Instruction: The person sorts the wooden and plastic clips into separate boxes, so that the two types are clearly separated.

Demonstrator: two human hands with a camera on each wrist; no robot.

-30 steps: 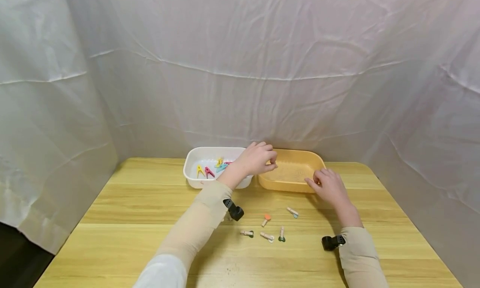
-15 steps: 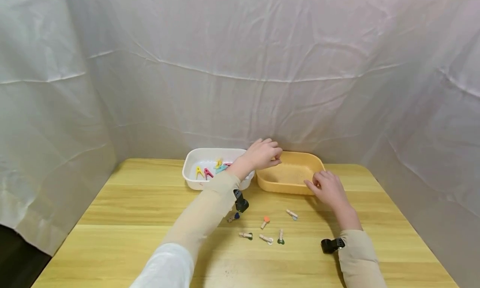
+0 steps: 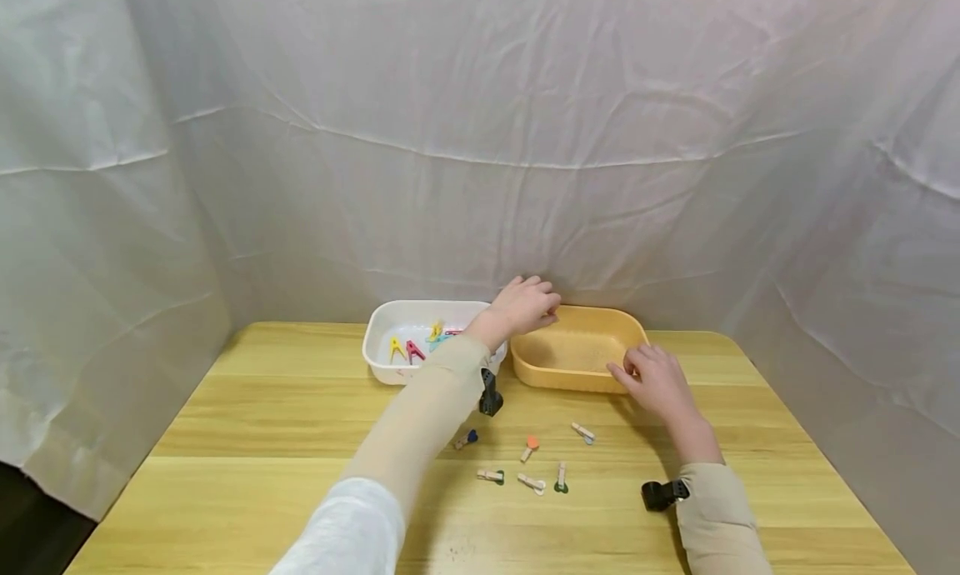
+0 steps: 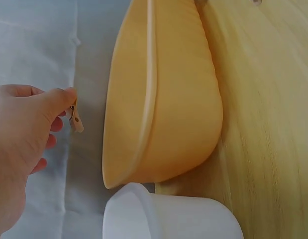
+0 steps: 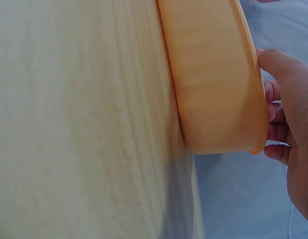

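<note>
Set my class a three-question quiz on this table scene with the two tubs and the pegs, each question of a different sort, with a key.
1. True or false: the left hand pinches a small peg.
2. Which tub holds the coloured pegs? A. white tub B. orange tub
3. Fill in: the right hand rests on the rim of the ___ tub.

Key: 1 true; 2 A; 3 orange.
</note>
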